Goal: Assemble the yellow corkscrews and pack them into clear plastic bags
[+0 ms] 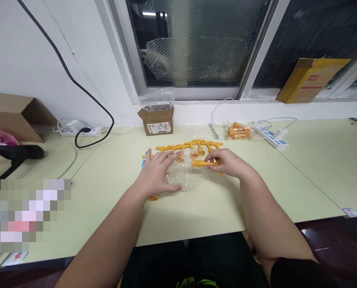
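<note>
My right hand (pixel 226 162) pinches an orange plastic piece (pixel 199 163) by its narrow shaft, its wider end pointing left toward a clear plastic bag (pixel 178 176). Over that bag my left hand (pixel 156 174) lies with fingers spread and thumb stretched out to the right. Just behind both hands, several similar orange pieces (pixel 198 142) with T-shaped ends stand in a row; some show flared, cup-like ends. Part of another orange piece (pixel 153 198) peeks out below my left hand. The bag's left part is hidden by that hand.
A small open carton (pixel 157 121) stands against the wall. A bag of orange pieces (pixel 240 131) lies beside a power strip (pixel 271 138). Another power strip (pixel 81 130) with a black cable sits left. A yellow box (pixel 312 80) leans at the window; a brown box (pixel 10 110) stands far left.
</note>
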`<state>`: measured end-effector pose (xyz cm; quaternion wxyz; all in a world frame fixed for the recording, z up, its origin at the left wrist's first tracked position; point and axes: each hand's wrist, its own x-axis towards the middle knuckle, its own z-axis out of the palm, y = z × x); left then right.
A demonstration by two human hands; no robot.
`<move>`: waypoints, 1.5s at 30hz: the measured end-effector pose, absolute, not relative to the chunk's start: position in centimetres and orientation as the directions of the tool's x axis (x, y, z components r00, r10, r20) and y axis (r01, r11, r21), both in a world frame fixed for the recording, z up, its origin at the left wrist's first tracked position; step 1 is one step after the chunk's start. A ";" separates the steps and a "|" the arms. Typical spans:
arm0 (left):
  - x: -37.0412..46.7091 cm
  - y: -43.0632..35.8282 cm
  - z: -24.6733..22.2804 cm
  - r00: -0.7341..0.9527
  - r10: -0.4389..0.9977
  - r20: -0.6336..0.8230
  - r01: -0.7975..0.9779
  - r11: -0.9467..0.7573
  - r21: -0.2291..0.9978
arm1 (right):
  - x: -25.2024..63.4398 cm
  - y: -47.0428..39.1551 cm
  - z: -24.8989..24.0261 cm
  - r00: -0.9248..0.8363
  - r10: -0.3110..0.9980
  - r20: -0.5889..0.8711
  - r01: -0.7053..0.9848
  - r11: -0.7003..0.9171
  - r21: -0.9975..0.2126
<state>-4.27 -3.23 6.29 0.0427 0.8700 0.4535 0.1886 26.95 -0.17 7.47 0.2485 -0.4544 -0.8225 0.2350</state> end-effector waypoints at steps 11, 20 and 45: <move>-1.1 -5.2 6.2 0.628 0.731 0.269 0.698 -0.681 0.220 | 24.1 -1.6 6.7 -0.710 0.688 0.148 0.492 0.636 -0.595; 2.4 -6.9 4.0 0.728 0.651 0.215 0.625 -0.759 0.184 | 27.2 -5.6 3.3 -0.634 0.750 0.190 0.523 0.597 -0.608; 4.4 -6.5 1.8 0.924 0.345 0.164 0.283 -0.906 0.314 | 27.5 -4.3 -1.0 -0.897 0.400 0.188 0.331 0.889 -0.316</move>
